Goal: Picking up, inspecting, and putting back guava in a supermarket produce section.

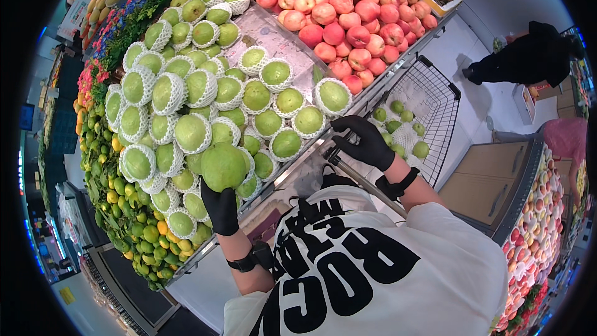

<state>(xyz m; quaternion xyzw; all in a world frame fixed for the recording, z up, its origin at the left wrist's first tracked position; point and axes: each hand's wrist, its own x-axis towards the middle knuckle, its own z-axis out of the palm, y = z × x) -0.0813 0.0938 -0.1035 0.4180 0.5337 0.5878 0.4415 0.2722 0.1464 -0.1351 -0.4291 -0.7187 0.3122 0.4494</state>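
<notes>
My left hand [219, 212], in a black glove, grips a large bare green guava [224, 168] from its near side. This fruit has no foam net around it and is above the heap. Under and beyond it lie many green guavas, several in white foam nets, such as a netted guava [190, 133] just past the held one. In its own black glove, my right hand [368, 143] is over the display's front edge, beside the handle bar [357, 177] of a shopping cart. Its thumb and forefinger are apart with nothing seen between them. The nearest netted guava [333, 96] sits just beyond those fingers.
The wire cart [436, 102] at right holds small green fruits and white foam nets. Peaches [359, 32] fill the far section; yellow-green citrus [144, 233] lies left. A metal rail [291, 168] edges the display. People [522, 56] are at right, near a cabinet [487, 179].
</notes>
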